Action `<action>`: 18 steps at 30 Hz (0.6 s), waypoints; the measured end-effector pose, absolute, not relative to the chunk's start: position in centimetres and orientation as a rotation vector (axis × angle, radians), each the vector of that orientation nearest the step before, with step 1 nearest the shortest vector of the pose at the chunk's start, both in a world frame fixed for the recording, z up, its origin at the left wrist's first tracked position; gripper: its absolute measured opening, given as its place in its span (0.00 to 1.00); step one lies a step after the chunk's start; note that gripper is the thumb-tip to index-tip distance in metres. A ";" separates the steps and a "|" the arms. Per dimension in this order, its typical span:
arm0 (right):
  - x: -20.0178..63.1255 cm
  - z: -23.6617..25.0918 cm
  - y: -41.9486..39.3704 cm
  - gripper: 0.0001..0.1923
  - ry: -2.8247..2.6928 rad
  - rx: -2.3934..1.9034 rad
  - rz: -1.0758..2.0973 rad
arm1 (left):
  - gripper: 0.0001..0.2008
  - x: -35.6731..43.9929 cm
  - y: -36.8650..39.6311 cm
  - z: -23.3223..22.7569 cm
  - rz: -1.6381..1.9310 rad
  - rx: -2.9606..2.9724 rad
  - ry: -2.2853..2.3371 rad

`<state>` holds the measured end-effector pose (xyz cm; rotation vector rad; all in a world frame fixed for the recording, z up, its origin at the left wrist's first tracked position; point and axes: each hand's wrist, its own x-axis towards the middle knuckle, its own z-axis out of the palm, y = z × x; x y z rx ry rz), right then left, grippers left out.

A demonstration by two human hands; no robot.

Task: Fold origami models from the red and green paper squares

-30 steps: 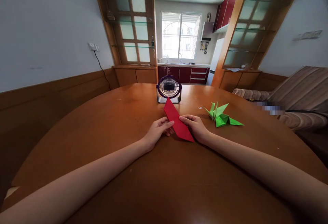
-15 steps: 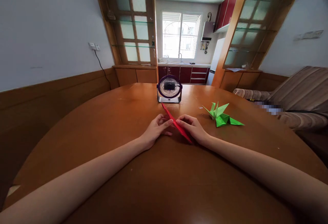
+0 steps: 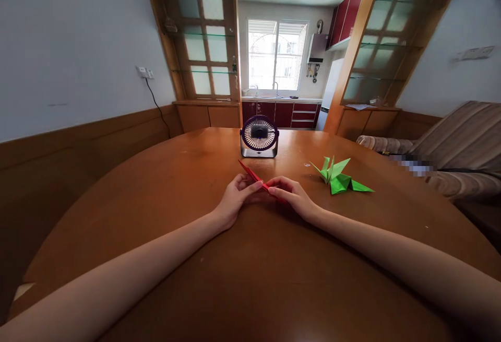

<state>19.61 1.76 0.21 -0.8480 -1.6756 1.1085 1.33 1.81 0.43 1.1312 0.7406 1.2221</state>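
One red paper [image 3: 252,174], pinched from both sides

Your left hand [image 3: 236,196] and right hand [image 3: 293,196] both grasp it above the table [image 3: 250,279], its tip toward eleven o'clock. Beyond, at twelve, stands a fan [image 3: 259,134], the mark [image 3: 259,152] on its base too small to read. Green folded paper [image 3: 340,183] lies between two and three.

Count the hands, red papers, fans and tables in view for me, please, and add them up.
Hands: 2 (left hand, right hand)
Folded red paper: 1
Fan: 1
Table: 1
Total: 5
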 end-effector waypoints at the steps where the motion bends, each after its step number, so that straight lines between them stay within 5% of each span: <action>1: 19.6 0.2 1.8 0.17 -1.677 -0.852 1.105 | 0.23 1.4 1.8 0.4 1.236 1.136 0.743; 18: 20.3 1.4 0.9 0.12 -2.159 -0.908 -0.261 | 0.29 1.9 0.5 0.7 1.419 1.523 0.752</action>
